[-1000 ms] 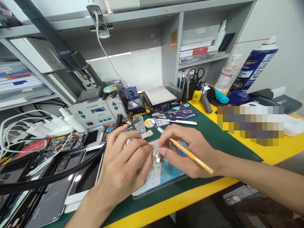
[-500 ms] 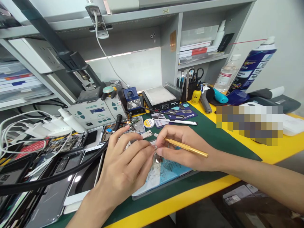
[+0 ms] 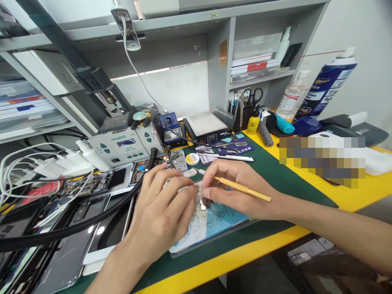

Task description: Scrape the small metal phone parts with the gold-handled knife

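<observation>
My right hand (image 3: 241,190) is closed around a gold-handled craft knife (image 3: 249,191), which lies across the fingers with its pale tip pointing left. The thumb and index finger are pinched together just above a small silvery part (image 3: 203,203) with a brownish piece beside it; I cannot tell whether they grip it. To its left is my left hand (image 3: 165,204), fingers bent and somewhat apart, with a small gap between its fingertips and the right hand. Its thumb is hidden. Beneath both hands lies a stained blue-and-white pad (image 3: 214,224).
A black hose (image 3: 116,212) curves past my left hand, over phones and phone parts. Behind stand a grey rework station (image 3: 125,143), a small hot plate (image 3: 208,124) and a white pen (image 3: 235,157). A spray can (image 3: 326,87) leans at the right.
My left fingertips have drawn slightly away from the right fingertips, where they were touching. The small silvery part shows more clearly. My right hand stays nearly in place with the knife.
</observation>
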{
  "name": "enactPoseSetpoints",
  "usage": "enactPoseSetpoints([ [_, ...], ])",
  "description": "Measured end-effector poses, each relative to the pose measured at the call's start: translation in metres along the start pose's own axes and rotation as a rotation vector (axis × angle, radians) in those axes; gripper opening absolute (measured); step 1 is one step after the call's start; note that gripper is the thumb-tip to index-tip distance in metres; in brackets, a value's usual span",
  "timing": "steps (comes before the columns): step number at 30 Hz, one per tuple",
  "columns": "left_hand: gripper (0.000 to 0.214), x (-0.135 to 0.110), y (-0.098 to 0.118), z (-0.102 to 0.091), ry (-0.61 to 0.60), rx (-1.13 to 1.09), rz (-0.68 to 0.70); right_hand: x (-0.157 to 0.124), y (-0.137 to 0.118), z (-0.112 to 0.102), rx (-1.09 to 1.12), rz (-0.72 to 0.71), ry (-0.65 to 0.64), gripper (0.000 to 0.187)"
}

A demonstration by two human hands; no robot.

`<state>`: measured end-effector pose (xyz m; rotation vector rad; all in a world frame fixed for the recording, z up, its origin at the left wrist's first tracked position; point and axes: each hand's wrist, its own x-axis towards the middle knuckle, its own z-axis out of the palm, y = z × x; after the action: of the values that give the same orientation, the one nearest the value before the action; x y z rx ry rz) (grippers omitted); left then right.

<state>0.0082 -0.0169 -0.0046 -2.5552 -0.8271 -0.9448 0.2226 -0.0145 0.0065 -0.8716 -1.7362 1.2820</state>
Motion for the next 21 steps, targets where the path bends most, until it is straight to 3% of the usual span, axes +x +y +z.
enactPoseSetpoints([
  [11,0.015,0.0000,-0.0006,-0.0013,0.006,0.004,0.010,-0.0001,-0.0035,-0.0013,0.061,0.070,0.011,0.006],
  [21,0.014,0.0005,0.0008,-0.0010,0.006,0.006,0.018,0.0011,-0.0020,0.0003,0.009,0.025,-0.023,0.009],
])
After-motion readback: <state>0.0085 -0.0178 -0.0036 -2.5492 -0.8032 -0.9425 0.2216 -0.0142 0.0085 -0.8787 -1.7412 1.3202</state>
